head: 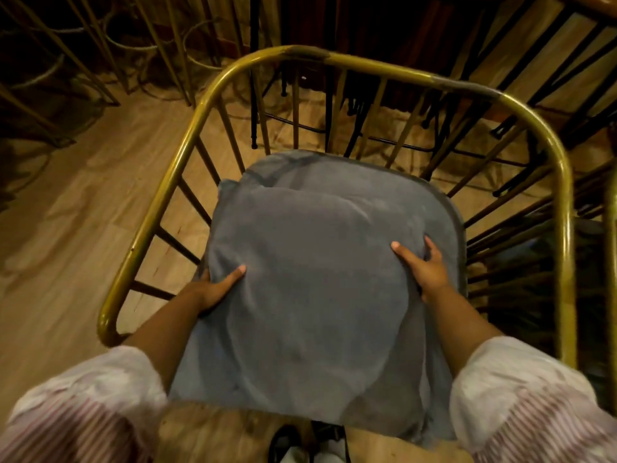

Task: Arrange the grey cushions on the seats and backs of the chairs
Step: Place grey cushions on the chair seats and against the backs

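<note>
I hold a large grey cushion (310, 295) over the chair in front of me. My left hand (215, 289) grips its left edge, thumb on top. My right hand (424, 265) grips its right edge, fingers pressed into the fabric. Under it, a second grey cushion (337, 172) lies on the chair's seat, with only its far edge and right rim showing. The chair has a curved brass rail (367, 66) with thin spindles running round its back and sides.
Wooden floor (83, 208) spreads to the left. Brass-legged stools (173, 38) stand at the far left. Dark chair and table legs (434, 105) crowd behind the chair. Another brass chair frame (611, 228) stands at the right edge. My shoe (287, 446) shows below the cushion.
</note>
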`<state>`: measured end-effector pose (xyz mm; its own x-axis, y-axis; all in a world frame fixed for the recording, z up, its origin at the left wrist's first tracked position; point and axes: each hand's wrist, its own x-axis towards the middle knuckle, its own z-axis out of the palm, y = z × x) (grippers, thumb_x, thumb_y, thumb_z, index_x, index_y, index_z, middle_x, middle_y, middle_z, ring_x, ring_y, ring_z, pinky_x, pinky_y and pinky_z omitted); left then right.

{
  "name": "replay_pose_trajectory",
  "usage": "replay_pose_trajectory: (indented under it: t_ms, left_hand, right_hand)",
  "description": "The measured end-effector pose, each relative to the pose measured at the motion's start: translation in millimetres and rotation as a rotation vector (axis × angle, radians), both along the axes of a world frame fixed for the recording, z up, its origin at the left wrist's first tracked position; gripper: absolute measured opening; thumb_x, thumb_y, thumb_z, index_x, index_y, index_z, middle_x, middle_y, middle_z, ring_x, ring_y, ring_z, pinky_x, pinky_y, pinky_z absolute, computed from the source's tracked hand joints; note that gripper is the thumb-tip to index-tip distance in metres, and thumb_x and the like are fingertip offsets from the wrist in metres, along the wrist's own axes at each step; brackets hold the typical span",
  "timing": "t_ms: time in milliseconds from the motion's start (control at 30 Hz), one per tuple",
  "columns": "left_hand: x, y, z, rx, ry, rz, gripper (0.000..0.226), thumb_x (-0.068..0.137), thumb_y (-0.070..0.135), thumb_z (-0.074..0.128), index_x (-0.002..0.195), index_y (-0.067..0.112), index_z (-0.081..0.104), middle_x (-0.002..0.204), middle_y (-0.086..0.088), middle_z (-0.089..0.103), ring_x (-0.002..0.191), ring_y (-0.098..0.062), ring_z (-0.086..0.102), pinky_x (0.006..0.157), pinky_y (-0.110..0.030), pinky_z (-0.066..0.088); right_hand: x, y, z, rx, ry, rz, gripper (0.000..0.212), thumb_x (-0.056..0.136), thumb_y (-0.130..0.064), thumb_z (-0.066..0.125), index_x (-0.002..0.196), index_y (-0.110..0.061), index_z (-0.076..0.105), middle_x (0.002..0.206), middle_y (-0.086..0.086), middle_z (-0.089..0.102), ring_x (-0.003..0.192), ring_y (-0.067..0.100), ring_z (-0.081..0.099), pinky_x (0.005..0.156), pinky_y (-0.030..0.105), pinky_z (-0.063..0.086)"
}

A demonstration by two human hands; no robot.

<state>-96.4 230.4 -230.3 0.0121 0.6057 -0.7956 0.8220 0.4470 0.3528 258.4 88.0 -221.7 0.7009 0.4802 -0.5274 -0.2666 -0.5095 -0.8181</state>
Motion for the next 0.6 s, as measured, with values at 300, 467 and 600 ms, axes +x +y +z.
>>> replay_pose_trajectory:
  t_ms: [300,467,600]
  left_hand:
    - [-1,-4,-1,0.127,-0.252,0.271,0.126,0.045,0.084,0.065,0.150,0.035,0.015,0.154,-0.003,0.035,0.135,-0.035,0.040,0.111,-0.051,0.035]
    - [0,-15,10,0.163,-0.235,0.316,0.108,0.052,0.076,0.070,0.143,0.027,0.039,0.145,-0.005,0.048,0.129,-0.034,0.048,0.108,-0.050,0.039]
    - [13,-21,28,0.199,-0.298,0.254,0.112,0.046,0.078,0.071,0.143,0.032,0.038,0.146,-0.003,0.048,0.129,-0.032,0.049,0.107,-0.049,0.041]
  right_hand:
    - [-14,-28,-27,-0.092,0.166,0.009,0.103,0.060,-0.061,0.075,0.145,-0.018,0.035,0.142,0.009,0.049,0.121,0.031,0.053,0.098,0.041,0.045]
    - [-15,-38,-8,-0.052,0.183,-0.014,0.127,0.030,-0.073,0.079,0.141,-0.022,0.043,0.137,0.008,0.054,0.116,0.031,0.057,0.101,0.049,0.046]
    - [-10,-52,12,-0.026,0.127,-0.072,0.092,0.067,-0.052,0.076,0.144,-0.020,0.037,0.144,0.008,0.046,0.125,0.031,0.049,0.098,0.042,0.043]
